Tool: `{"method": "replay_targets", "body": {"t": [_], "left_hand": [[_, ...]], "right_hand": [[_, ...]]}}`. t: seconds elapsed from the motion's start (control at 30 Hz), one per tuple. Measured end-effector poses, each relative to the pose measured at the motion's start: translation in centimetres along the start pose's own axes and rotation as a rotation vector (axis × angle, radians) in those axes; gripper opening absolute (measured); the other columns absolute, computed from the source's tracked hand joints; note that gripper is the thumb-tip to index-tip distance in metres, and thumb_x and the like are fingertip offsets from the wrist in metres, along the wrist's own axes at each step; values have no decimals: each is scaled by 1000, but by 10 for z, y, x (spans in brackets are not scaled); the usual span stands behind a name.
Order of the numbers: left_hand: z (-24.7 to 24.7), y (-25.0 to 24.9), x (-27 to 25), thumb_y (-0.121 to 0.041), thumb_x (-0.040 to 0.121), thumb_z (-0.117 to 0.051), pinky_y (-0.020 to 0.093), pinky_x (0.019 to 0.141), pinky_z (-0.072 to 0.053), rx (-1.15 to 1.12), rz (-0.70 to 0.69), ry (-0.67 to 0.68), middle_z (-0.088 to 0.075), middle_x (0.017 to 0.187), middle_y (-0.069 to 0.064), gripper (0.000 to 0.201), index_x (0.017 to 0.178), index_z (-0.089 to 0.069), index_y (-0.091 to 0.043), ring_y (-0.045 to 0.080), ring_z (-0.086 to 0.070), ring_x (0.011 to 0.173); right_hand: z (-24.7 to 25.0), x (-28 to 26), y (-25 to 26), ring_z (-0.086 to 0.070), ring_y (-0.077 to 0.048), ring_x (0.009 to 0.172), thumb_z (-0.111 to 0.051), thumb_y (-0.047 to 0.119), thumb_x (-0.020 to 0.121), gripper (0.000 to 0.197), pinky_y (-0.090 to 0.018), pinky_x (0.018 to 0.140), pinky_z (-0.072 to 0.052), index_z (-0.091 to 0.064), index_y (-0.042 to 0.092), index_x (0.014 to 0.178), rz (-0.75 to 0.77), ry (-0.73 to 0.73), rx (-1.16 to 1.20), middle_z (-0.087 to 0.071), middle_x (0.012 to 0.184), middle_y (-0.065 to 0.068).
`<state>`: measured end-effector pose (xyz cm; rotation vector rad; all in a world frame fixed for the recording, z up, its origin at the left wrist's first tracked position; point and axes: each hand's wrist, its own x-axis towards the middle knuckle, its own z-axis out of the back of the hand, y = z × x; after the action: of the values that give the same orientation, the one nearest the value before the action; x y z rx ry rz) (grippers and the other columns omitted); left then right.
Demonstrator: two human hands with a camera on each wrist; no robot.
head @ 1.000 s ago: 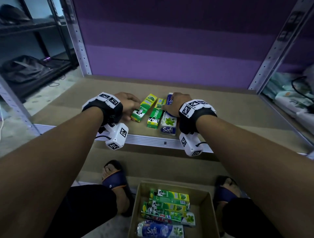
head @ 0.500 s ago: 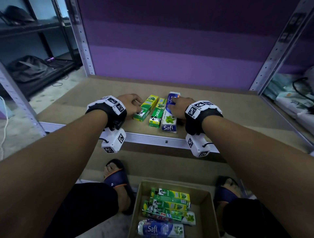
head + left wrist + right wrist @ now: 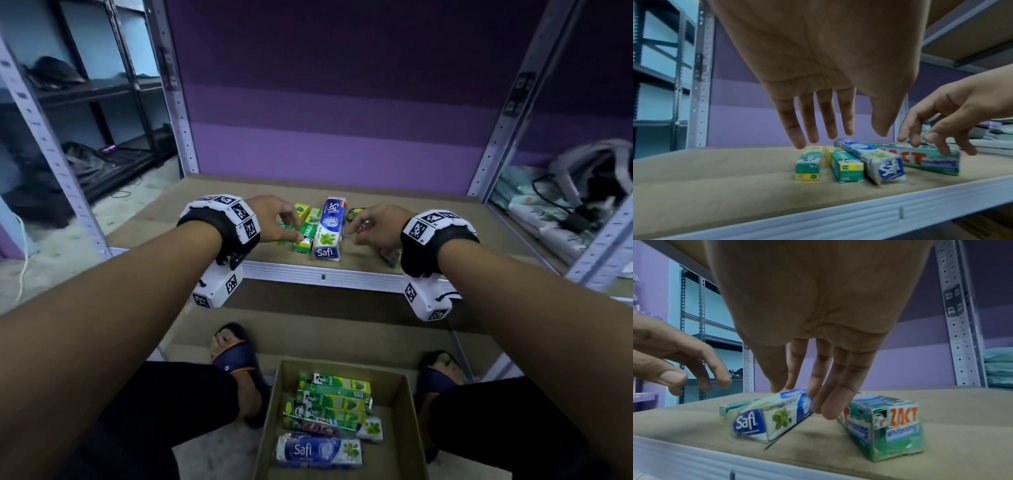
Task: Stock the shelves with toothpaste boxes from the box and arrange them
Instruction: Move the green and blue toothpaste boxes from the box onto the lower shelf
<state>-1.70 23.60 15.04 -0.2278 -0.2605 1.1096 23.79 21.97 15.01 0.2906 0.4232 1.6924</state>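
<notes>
A: The shelf (image 3: 219, 205) is mostly bare board, with wide room left, right and toward the far purple wall. Why does everything sit at the near edge?

B: Probably for facing: four toothpaste boxes lie side by side, short ends toward the near metal lip. The cardboard box (image 3: 409, 411) on the floor below holds more.

A: And the hands?

B: The left hand (image 3: 824, 68) hovers above the two green boxes (image 3: 846, 168), fingers straight and spread, holding nothing. The right hand (image 3: 818, 313) hangs relaxed over the gap between the Safi box (image 3: 768, 418) and the Zact box (image 3: 890, 425); whether its fingertips touch either, I cannot tell.

A: Risks?

B: The Zact box lies angled and close to the lip, so a careless nudge could tip it off.
</notes>
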Motion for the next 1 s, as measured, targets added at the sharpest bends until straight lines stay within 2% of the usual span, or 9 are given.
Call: {"method": "replay_targets", "body": {"t": [0.07,0.13,0.3,0.43,0.57,0.7,0.83,0.93,1.0], "left_hand": [[3,-9,-7,-44,82,-74,21,84,-42,-8,-15,12,-66,107,-9,36,112,-68,-26,-1,-53,77],[6,-18,-14,-44,81,-75,26,90,-46,-19,-20,18,-66,105,-11,33,109,-67,-28,-1,-54,78],[7,-35,-34,-45,82,-74,24,91,-45,-6,-52,55,-66,107,-12,35,112,-67,-29,4,-56,84],[-5,-39,-46,-46,82,-73,18,88,-41,-36,-55,124,-69,104,-17,31,110,-70,-32,-5,-56,83],[-32,-33,-53,-44,82,-74,16,89,-43,-73,-40,190,-70,105,-16,29,107,-71,-30,-4,-60,88],[-65,-22,-55,-46,80,-75,14,89,-44,-114,-8,256,-71,100,-16,28,104,-72,-30,-5,-62,90],[-99,-11,-57,-48,83,-72,23,94,-47,-124,16,366,-70,102,-15,31,108,-70,-30,3,-63,99],[-127,-3,-56,-47,84,-71,26,94,-48,-175,55,453,-70,102,-13,28,105,-70,-29,5,-63,93],[-147,2,-56,-48,83,-71,23,90,-48,-187,85,487,-70,103,-13,28,105,-71,-30,2,-63,88]], "right_hand": [[5,-14,-1,-53,-3,36,-74,20,85,11,-21,49,-50,-70,28,91,-2,37,53,-62,67,6],[10,-28,-2,-55,-7,41,-76,17,85,14,-31,56,-55,-70,26,95,-6,77,93,-60,66,3],[14,-56,-3,-63,-20,71,-76,19,85,25,-39,69,-62,-69,21,109,-28,168,67,-63,86,-4],[6,-65,-12,-67,-21,76,-75,22,86,27,-40,70,-63,-67,23,112,-48,249,25,-67,97,-6],[-13,-67,-25,-71,-24,83,-79,28,82,29,-44,72,-63,-67,28,109,-97,328,-44,-70,104,-9],[-43,-64,-43,-73,-30,88,-82,35,78,25,-37,66,-63,-70,33,100,-136,404,-68,-72,102,-9],[-79,-55,-66,-70,-11,65,-75,32,86,24,-22,49,-54,-69,29,108,-137,505,-54,-73,96,-1],[-107,-50,-81,-61,-3,46,-71,28,88,11,-14,42,-44,-68,30,98,-167,566,-26,-68,80,6],[-125,-49,-90,-58,-2,43,-72,26,87,9,-12,40,-41,-69,29,95,-187,576,-16,-66,73,7]]}}
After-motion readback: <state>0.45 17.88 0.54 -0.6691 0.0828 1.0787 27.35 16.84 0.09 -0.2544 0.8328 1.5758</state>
